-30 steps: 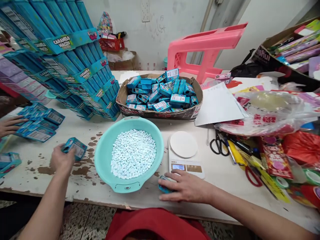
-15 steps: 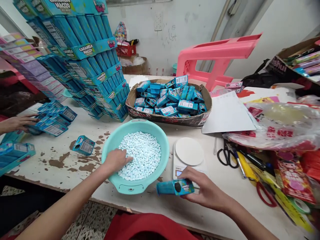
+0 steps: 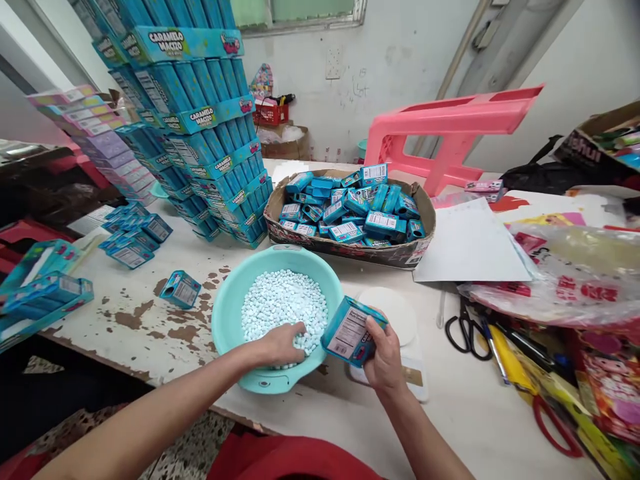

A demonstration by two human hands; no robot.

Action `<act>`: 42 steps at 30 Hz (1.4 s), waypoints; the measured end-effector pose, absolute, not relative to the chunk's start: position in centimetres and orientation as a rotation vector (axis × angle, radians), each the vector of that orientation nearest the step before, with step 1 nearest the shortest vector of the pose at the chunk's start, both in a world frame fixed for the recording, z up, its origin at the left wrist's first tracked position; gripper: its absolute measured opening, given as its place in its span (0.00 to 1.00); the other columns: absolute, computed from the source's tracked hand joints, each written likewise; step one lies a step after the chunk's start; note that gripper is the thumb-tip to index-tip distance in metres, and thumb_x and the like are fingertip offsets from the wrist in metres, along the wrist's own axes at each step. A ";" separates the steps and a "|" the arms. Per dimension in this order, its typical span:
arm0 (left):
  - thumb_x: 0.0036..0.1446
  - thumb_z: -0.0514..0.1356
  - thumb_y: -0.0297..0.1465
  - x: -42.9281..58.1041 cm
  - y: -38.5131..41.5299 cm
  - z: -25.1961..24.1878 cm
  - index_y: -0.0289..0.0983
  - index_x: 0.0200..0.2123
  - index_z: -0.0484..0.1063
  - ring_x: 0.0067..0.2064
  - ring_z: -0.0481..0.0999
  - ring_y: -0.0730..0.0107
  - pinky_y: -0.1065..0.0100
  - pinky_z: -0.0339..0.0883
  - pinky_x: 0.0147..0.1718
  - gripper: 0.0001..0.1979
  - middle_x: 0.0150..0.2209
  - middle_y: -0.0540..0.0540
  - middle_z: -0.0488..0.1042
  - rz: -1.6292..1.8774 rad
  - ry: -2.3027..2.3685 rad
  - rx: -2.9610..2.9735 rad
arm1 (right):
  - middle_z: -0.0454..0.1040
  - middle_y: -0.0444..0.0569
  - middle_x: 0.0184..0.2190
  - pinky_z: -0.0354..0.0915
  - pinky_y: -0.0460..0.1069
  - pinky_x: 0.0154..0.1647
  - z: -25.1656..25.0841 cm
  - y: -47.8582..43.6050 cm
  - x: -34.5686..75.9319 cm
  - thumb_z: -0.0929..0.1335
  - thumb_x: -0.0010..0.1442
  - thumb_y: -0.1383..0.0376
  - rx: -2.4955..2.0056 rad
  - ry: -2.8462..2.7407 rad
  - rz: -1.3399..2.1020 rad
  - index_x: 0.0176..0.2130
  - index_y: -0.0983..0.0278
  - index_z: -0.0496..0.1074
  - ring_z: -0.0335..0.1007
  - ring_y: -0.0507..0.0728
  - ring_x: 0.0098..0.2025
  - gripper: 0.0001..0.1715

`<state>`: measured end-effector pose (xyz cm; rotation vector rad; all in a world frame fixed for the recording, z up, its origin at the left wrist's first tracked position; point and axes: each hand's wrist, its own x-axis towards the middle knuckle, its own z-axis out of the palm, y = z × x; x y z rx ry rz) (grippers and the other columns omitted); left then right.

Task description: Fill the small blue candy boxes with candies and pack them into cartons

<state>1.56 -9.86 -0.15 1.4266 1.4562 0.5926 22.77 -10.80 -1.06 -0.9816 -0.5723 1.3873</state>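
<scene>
The left hand (image 3: 281, 345), half curled, dips into white bits (image 3: 283, 300) in the bowl (image 3: 223, 320); can't tell if it grips any. Just rightward, the right hand (image 3: 389, 352) pinches a blue box (image 3: 347, 331), likely so it won't slip.

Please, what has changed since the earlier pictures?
The left hand let go of a blue box and moved right, into the pale pellets in the basin. The right hand raised another blue box off the table. Another person's hand left view. Basin and scale stayed put.
</scene>
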 end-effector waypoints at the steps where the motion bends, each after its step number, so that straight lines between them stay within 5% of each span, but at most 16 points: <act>1: 0.27 0.66 0.26 1.6 -9.7 -0.3 0.42 0.26 0.76 0.27 0.72 0.56 0.64 0.61 0.23 0.15 0.23 0.47 0.72 0.573 1.448 1.425 | 0.75 0.44 0.31 0.70 0.53 0.35 -0.7 -10.6 23.1 0.71 0.51 0.56 -1.001 -0.578 1.355 0.38 0.60 0.67 0.72 0.57 0.32 0.16; 7: 0.37 0.60 0.28 0.2 -8.5 0.4 0.40 0.25 0.71 0.14 0.59 0.73 0.74 0.49 0.12 0.07 0.14 0.55 0.60 0.527 1.474 1.270 | 0.74 0.44 0.32 0.67 0.52 0.36 1.4 -8.9 23.3 0.72 0.50 0.57 -1.023 -0.809 1.205 0.39 0.61 0.68 0.70 0.55 0.33 0.18; 13: 0.44 0.63 0.32 -0.8 -7.0 5.7 0.38 0.27 0.64 0.18 0.63 0.78 0.79 0.47 0.11 0.09 0.23 0.53 0.65 1.106 1.291 0.873 | 0.72 0.47 0.38 0.65 0.52 0.42 2.8 -7.7 19.9 0.73 0.50 0.59 -1.105 -1.491 0.960 0.41 0.60 0.71 0.69 0.57 0.40 0.17; 21: 0.46 0.64 0.36 2.0 -5.4 6.0 0.37 0.28 0.63 0.25 0.71 0.74 0.72 0.67 0.25 0.12 0.24 0.53 0.68 1.565 1.101 0.629 | 0.75 0.47 0.39 0.63 0.54 0.44 1.6 -7.8 15.8 0.74 0.49 0.59 -1.149 -1.796 0.779 0.42 0.59 0.71 0.69 0.60 0.43 0.19; 34: 0.45 0.66 0.38 2.0 -5.2 5.8 0.36 0.30 0.65 0.26 0.73 0.73 0.72 0.67 0.23 0.15 0.27 0.52 0.72 1.580 1.194 0.695 | 0.76 0.48 0.39 0.62 0.54 0.44 1.9 -7.8 15.6 0.74 0.48 0.59 -1.166 -1.829 0.740 0.41 0.59 0.71 0.70 0.61 0.43 0.20; 42: 0.47 0.65 0.37 2.4 -5.2 5.4 0.35 0.29 0.67 0.27 0.73 0.73 0.70 0.68 0.30 0.13 0.26 0.51 0.71 1.581 1.155 0.747 | 0.76 0.47 0.39 0.62 0.52 0.42 2.1 -7.7 16.1 0.74 0.49 0.59 -1.216 -1.747 0.805 0.41 0.60 0.71 0.70 0.60 0.42 0.19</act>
